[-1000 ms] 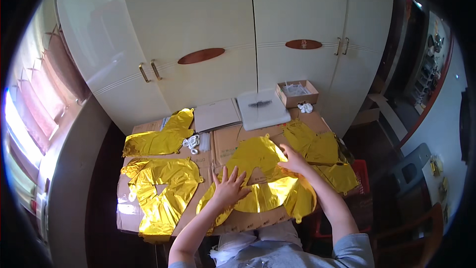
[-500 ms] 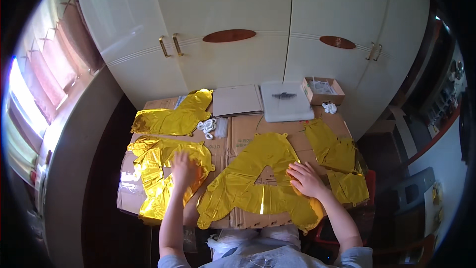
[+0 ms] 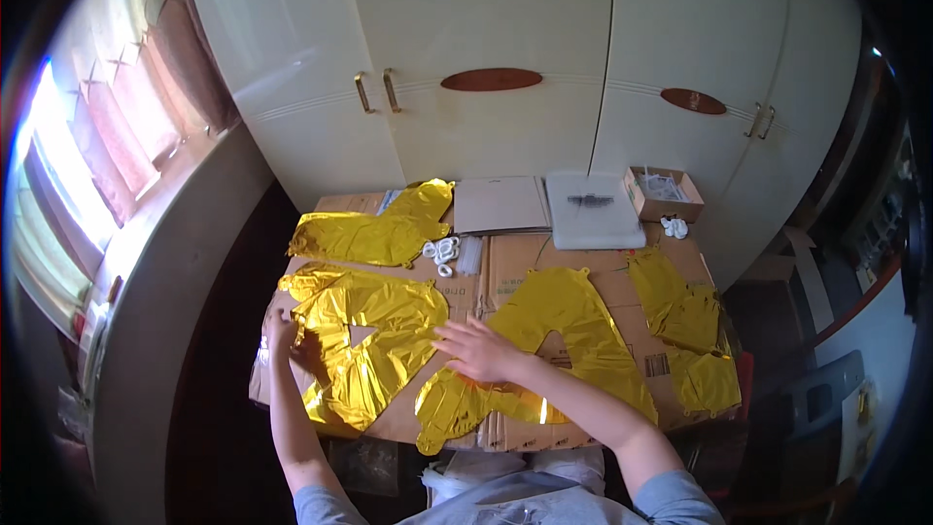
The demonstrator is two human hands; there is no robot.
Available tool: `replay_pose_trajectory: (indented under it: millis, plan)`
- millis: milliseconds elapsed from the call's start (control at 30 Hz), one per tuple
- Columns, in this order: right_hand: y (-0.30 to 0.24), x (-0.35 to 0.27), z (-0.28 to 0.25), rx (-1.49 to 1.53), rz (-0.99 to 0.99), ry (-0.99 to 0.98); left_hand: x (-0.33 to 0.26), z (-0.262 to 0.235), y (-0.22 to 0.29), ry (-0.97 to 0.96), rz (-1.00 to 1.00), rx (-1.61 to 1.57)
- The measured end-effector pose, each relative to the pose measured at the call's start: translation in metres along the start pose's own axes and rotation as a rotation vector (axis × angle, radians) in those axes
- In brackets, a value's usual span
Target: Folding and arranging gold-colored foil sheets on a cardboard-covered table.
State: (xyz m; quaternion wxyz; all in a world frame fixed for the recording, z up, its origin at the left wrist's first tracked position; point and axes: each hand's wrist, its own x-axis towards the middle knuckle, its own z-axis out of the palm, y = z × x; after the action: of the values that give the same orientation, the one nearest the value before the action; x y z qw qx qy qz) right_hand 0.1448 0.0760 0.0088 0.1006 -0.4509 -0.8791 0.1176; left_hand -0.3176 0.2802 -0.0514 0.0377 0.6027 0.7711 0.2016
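Several flat gold foil letter balloons lie on a cardboard-covered table. My left hand (image 3: 282,329) is at the outer left edge of the left foil balloon (image 3: 398,299), which has a small opening in its middle. Its fingers show too small to tell whether they grip the foil. My right hand (image 3: 478,350) is open, fingers apart, reaching across the A-shaped foil balloon (image 3: 595,331) toward the left balloon's right edge. My right forearm hides part of the A shape.
Another gold foil balloon (image 3: 364,236) lies at the back left, and a folded one (image 3: 678,316) at the right. White rings (image 3: 444,251), clear strips (image 3: 469,256), grey sheets (image 3: 501,204), a translucent plastic packet (image 3: 591,224) and a small box (image 3: 665,196) sit toward the back. Cabinets (image 3: 486,136) rise behind.
My right hand has left the A-shaped balloon's right side and crossed left over it. My left hand has moved from the left balloon's middle to its outer edge. The view has shifted slightly.
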Motion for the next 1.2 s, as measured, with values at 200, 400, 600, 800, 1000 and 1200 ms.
replay_pose_trajectory:
  millis: [200, 400, 600, 800, 1000, 1200]
  plan:
    - [0.0, 0.045, 0.022, -0.014, 0.108, -0.027, 0.021, 0.051, -0.044, -0.042, 0.088, -0.468]
    - [-0.016, 0.051, 0.023, 0.032, 0.088, -0.038, 0.012, 0.04, -0.069, 0.073, 0.193, -0.614]
    - [-0.014, 0.049, 0.025, 0.042, 0.103, -0.046, 0.021, 0.011, -0.036, -0.278, -0.02, -0.543]
    - [-0.015, 0.049, 0.016, 0.029, 0.108, -0.075, 0.017, 0.001, -0.024, -0.255, 0.156, -0.361]
    - [-0.014, 0.048, 0.022, 0.048, 0.125, -0.035, 0.005, -0.021, 0.004, -0.303, 0.136, -0.363]
    - [-0.012, 0.048, 0.022, 0.07, 0.132, -0.06, 0.022, 0.004, -0.02, -0.12, 0.222, -0.319]
